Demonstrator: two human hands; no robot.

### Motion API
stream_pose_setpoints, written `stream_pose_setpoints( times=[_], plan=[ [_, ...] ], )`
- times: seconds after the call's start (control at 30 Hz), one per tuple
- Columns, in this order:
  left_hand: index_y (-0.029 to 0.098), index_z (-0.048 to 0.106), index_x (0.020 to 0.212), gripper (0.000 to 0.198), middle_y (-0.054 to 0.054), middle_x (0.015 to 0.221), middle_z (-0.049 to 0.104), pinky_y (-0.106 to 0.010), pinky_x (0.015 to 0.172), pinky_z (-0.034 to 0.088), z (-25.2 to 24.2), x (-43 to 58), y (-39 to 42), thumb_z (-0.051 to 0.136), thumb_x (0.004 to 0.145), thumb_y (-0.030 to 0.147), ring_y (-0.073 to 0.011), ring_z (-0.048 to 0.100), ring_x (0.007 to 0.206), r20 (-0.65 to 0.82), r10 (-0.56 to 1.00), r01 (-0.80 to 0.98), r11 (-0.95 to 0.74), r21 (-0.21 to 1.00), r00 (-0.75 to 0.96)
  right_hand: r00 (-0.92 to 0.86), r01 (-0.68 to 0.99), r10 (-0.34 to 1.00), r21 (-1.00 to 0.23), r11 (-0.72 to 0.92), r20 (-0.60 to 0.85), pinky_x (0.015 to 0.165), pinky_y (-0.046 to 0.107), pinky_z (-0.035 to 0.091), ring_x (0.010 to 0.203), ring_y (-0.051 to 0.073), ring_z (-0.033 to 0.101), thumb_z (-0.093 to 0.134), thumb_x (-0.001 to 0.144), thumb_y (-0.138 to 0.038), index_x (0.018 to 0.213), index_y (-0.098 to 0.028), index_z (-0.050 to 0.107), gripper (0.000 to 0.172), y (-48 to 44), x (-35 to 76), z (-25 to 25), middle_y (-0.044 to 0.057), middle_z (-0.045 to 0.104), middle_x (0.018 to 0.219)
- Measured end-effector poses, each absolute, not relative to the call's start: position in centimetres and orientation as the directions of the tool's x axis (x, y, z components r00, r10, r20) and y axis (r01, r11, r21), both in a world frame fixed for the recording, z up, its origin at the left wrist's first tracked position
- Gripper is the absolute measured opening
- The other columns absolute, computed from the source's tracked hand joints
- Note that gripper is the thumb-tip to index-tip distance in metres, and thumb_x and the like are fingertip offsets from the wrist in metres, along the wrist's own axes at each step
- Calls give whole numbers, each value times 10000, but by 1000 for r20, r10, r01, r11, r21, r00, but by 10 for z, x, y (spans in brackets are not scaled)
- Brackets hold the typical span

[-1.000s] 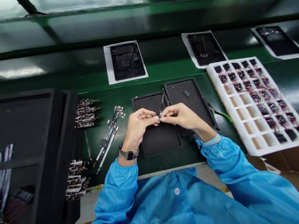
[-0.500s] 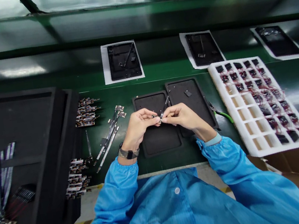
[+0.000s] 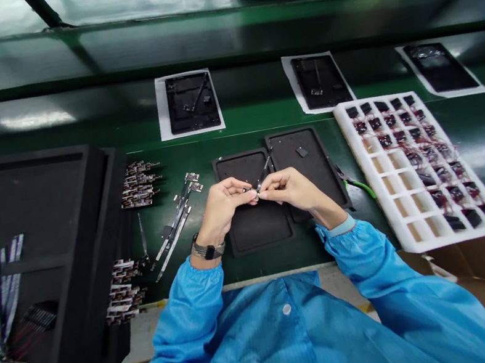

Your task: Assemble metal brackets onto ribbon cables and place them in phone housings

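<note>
My left hand and my right hand meet fingertip to fingertip above two black trays. Both pinch a thin flex cable with a small metal part at its lower end; the strip sticks up and to the right from the fingers. A wristwatch sits on my left wrist. Blue sleeves cover both arms. The right black tray carries one small dark chip.
A white foam grid tray with several wired parts lies to the right. More flex cables and stacks of small boards lie to the left, beside a large black bin. Black panels on white sheets ride the green belt behind.
The panels on the belt have drifted to the left. My hands have stayed together on the cable, with only slight finger movement.
</note>
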State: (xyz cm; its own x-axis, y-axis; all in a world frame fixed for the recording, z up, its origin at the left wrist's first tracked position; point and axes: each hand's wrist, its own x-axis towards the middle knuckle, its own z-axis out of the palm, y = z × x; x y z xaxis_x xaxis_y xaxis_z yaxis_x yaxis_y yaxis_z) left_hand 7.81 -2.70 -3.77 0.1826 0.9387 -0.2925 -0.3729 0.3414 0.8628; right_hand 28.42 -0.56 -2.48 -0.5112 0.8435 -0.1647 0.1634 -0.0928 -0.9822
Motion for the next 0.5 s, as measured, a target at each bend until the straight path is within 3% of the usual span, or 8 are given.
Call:
stream_pose_setpoints(
  times=[0.17, 0.27, 0.33, 0.4, 0.5],
  plan=[
    [130, 757, 816, 336, -59, 661, 745, -289, 655, 593, -35, 77, -25, 974, 585, 244, -173, 719, 611, -277, 944, -364, 325, 873, 177, -520, 169, 840, -983, -78, -156, 564, 272, 403, 545, 130, 528, 825, 844, -502, 873, -146, 768, 362, -4, 285, -25, -7, 609, 586],
    [139, 771, 860, 286, -53, 752, 757, -280, 668, 603, -28, 65, -21, 943, 645, 220, -162, 724, 664, -167, 984, -396, 177, 901, 59, -434, 185, 901, -980, 73, -15, 744, 336, 514, 790, 209, 681, 791, 889, -455, 979, -174, 789, 294, 3, 292, -25, 67, 751, 872],
    [153, 769, 872, 266, -37, 799, 748, -260, 657, 598, -23, 53, -17, 927, 665, 206, -150, 719, 696, -64, 994, -418, 20, 908, -93, -317, 286, 940, -933, 219, 124, 853, 379, 518, 936, 243, 692, 751, 926, -387, 1017, -194, 787, 216, 9, 297, -27, 83, 762, 1017],
    [164, 763, 880, 272, -22, 818, 730, -240, 634, 583, -21, 41, -13, 926, 668, 212, -138, 709, 705, 10, 975, -411, -103, 906, -222, -277, 419, 937, -850, 319, 215, 868, 395, 500, 946, 249, 672, 720, 942, -313, 1011, -204, 776, 140, 13, 299, -30, 75, 757, 1003],
    [178, 765, 921, 294, -4, 808, 698, -217, 603, 550, -21, 28, -10, 923, 682, 239, -125, 697, 692, 39, 953, -397, -163, 903, -301, -414, 526, 889, -746, 408, 194, 865, 390, 469, 929, 245, 639, 725, 929, -212, 1005, -208, 754, 81, 16, 293, -35, 54, 749, 973]
  ],
)
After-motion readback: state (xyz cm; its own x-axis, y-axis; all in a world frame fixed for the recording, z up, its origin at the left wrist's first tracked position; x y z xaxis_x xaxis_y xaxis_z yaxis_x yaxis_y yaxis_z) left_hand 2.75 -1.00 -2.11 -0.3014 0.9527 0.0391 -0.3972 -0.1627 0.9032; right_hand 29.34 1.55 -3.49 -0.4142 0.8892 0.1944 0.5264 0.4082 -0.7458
